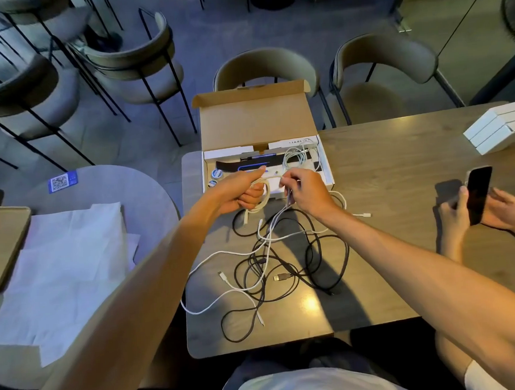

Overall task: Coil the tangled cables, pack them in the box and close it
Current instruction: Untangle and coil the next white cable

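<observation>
**A:** Head view first: what is seen at the fingers?

**B:** The fingers of the left hand are curled shut around a coiled white cable, a smooth, rounded loop hung below the fist, with the thumb laid straight along the top. The fingers of the right hand are pinched together on a thin white strand that is drawn down from the coil toward the bench.

**A:** And just beyond the hands?

**B:** An open box of plain brown cardboard with a white lining is seen directly behind both hands, its flat lid stood upright. A loosely wound white cable is lodged in the box's right end, beside dark strip-shaped items and two small round pieces at the left end.

**A:** Where is the rest of the task's material?

**B:** A tangle of cables is spread on the bench, near the hands' side of the box: thin glossy white leads crossed over matte black loops, with a metal USB plug lying among them. The bench is matte, wood-grained, with rounded corners.

**A:** Anything farther out?

**B:** A dark phone is held by another person's hands at the right; stacked white boxes are set at the far right edge.
</observation>
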